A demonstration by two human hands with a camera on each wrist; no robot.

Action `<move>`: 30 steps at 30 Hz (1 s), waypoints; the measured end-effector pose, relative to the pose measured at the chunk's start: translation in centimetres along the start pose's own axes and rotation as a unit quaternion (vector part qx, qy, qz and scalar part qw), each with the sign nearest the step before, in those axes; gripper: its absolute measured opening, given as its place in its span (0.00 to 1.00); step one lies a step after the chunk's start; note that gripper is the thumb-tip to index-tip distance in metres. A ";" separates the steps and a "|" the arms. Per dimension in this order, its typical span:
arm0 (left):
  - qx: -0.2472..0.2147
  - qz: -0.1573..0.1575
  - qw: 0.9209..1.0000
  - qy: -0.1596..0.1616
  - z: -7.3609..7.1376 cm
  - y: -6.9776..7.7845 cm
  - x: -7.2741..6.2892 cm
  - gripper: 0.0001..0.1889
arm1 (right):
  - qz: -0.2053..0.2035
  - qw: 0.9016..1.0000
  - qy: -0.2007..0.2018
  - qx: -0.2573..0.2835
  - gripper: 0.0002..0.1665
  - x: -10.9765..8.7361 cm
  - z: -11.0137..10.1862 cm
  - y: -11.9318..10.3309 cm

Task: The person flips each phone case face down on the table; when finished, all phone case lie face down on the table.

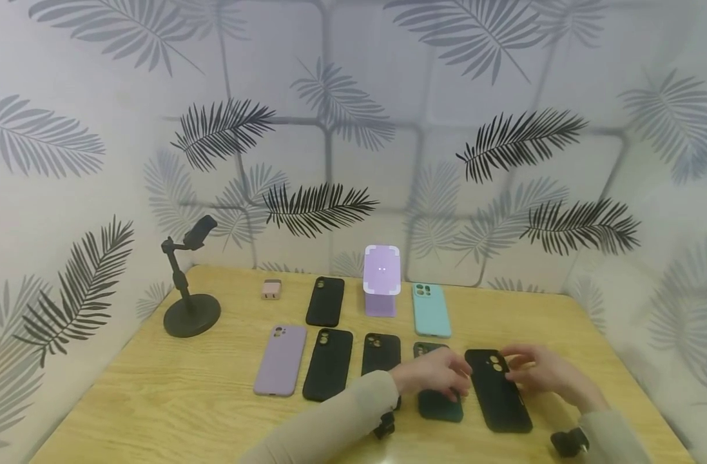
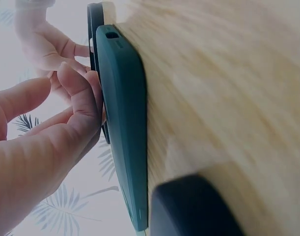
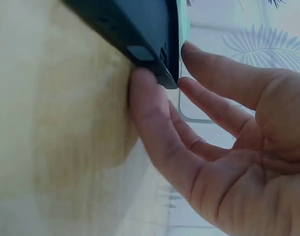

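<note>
In the head view my right hand is at the upper right edge of a black phone case with a camera cutout. The right wrist view shows its fingers on either side of that case's rim, pinching it near the corner. My left hand is over a dark green phone case, its fingers loosely bent between this case and the black one. In the left wrist view those fingers overlap the green case's upper face, thumb apart, with nothing held.
Left of the hands lie more black cases and a lilac case. Behind are another black case, a turquoise case, a purple stand, a pink charger and a black phone holder. A patterned wall borders the wooden table.
</note>
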State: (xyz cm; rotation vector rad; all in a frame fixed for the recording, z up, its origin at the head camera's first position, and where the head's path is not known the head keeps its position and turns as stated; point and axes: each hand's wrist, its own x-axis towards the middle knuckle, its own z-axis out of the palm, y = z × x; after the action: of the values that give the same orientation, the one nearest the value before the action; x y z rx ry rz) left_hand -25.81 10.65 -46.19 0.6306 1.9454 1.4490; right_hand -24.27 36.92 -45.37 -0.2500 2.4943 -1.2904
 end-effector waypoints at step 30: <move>-0.156 0.010 0.981 0.118 1.9 0.3 0.7 0.20 | 0.027 0.997 0.005 0.067 0.30 0.7 1.1 0.3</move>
State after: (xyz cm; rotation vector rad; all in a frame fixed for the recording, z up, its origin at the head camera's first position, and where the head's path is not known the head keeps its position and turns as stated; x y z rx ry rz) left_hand -24.92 12.46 -46.38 0.3505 1.8285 1.8628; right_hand -24.48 36.05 -46.39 -0.1440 2.3939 -1.4318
